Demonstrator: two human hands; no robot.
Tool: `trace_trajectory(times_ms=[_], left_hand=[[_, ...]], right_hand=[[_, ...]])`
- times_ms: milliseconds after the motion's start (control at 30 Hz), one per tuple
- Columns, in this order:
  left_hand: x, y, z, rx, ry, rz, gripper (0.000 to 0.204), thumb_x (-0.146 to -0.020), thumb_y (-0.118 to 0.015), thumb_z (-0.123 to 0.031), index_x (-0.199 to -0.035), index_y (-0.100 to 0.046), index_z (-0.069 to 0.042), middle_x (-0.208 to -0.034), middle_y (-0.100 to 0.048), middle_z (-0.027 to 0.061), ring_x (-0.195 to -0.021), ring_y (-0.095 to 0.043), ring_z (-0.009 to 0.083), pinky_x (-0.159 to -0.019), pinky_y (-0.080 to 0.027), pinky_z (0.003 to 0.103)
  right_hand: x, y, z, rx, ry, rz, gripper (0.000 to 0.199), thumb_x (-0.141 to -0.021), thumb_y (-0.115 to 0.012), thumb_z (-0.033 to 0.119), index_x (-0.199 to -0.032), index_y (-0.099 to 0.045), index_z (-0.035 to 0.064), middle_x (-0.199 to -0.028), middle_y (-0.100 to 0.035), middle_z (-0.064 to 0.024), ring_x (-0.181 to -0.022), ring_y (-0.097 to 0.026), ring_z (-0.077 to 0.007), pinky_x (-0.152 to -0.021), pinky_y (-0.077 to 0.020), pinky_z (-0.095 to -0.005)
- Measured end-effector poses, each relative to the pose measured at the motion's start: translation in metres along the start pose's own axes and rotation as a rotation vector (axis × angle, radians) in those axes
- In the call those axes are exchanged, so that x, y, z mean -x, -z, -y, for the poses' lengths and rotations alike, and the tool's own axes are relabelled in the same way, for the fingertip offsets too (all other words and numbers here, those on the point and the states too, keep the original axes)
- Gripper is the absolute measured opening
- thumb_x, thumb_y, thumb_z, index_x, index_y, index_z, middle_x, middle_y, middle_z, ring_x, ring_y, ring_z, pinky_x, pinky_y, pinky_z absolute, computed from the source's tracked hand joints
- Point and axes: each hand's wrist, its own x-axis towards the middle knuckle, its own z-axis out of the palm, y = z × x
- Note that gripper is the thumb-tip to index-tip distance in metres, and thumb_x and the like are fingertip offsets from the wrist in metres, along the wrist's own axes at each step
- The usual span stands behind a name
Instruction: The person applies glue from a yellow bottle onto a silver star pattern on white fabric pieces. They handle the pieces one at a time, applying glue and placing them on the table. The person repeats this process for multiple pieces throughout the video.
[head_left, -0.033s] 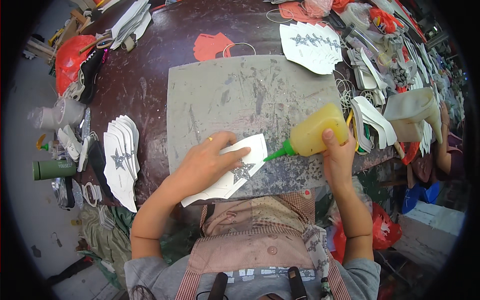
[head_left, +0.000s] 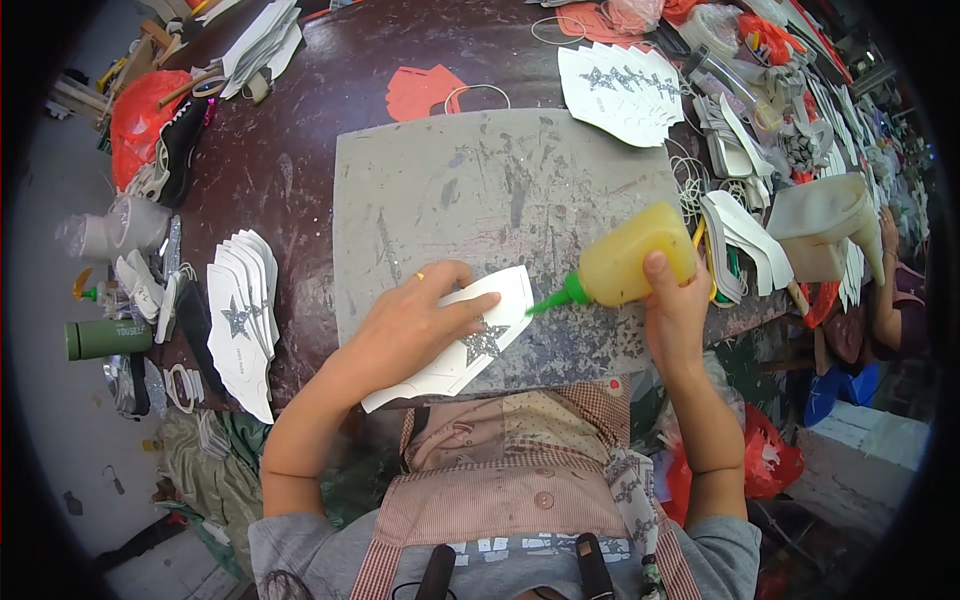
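Observation:
A white shoe-upper piece (head_left: 440, 372) with a silver glitter star slants across the near edge of the grey board (head_left: 450, 190). My left hand (head_left: 420, 325) grips it, one digit stretched over its face near the star and the other fingers bent at its far edge. In my right hand (head_left: 672, 305) is a squeeze bottle (head_left: 630, 255) of yellow liquid, tilted to the left. Its green nozzle (head_left: 560, 295) points down at the right edge of the white piece, its tip at or very near that edge. Fingers behind the bottle are partly hidden.
Fanned stacks of star-marked white pieces lie left (head_left: 242, 320) and at the board's far right corner (head_left: 622, 95). A red cut-out piece (head_left: 425, 92) rests beyond the board. A cloudy plastic container (head_left: 820, 230) stands right; a green cylinder (head_left: 108, 340) lies left.
The bottle and its nozzle tip have shifted very slightly upward along the edge of the white piece. My left hand has barely moved.

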Motion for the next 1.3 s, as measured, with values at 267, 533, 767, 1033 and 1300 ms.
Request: trace_trajectory(times_ms=[267,533,767,1033,1300], left_hand=[[-0.001,-0.001,-0.004,-0.021,-0.023,-0.074,0.038,-0.08,-0.076,-0.015,-0.117,-0.071,-0.017,-0.108,-0.058,0.0091,-0.089,-0.062,0.0279,-0.076,-0.053,0.038],[0.005,-0.01,-0.012,0.112,0.104,-0.149,0.036,-0.081,-0.075,-0.01,-0.117,-0.07,-0.011,-0.107,-0.058,0.0103,-0.084,-0.06,0.0249,-0.071,-0.051,0.036],[0.004,-0.038,-0.017,0.017,0.184,-0.442,0.033,-0.082,-0.074,-0.008,-0.114,-0.07,-0.007,-0.103,-0.059,0.0109,-0.083,-0.061,0.0261,-0.069,-0.051,0.036],[0.004,-0.041,-0.015,0.011,0.186,-0.439,0.033,-0.082,-0.074,-0.009,-0.115,-0.07,-0.008,-0.104,-0.059,0.0094,-0.083,-0.059,0.0262,-0.069,-0.05,0.036],[0.004,-0.043,-0.013,-0.029,0.164,-0.477,0.035,-0.08,-0.077,-0.006,-0.114,-0.072,-0.009,-0.102,-0.059,0.0088,-0.072,-0.053,0.0186,-0.063,-0.048,0.031]], right_hand=[[-0.017,-0.006,0.001,-0.071,-0.044,-0.017,0.046,-0.089,-0.076,0.034,-0.115,-0.058,-0.0006,-0.098,-0.063,-0.0044,-0.087,-0.062,-0.0104,-0.073,-0.0507,-0.0237],[0.049,0.01,-0.006,-0.062,-0.008,-0.061,0.045,-0.093,-0.071,0.031,-0.119,-0.056,-0.0014,-0.107,-0.064,-0.0072,-0.094,-0.063,-0.0143,-0.083,-0.0534,-0.0304],[0.038,0.012,0.004,-0.286,-0.054,-0.086,0.048,-0.094,-0.07,0.029,-0.125,-0.051,-0.0016,-0.113,-0.062,-0.0083,-0.102,-0.062,-0.0165,-0.087,-0.0525,-0.0324],[0.037,0.0,-0.006,-0.071,0.011,-0.08,0.048,-0.091,-0.075,0.033,-0.118,-0.055,-0.0012,-0.1,-0.06,-0.0027,-0.091,-0.057,-0.0104,-0.081,-0.0459,-0.0242],[0.049,-0.001,-0.002,-0.041,-0.022,-0.07,0.05,-0.09,-0.075,0.038,-0.115,-0.056,-0.0013,-0.1,-0.06,-0.0028,-0.089,-0.056,-0.01,-0.08,-0.0456,-0.0254]])
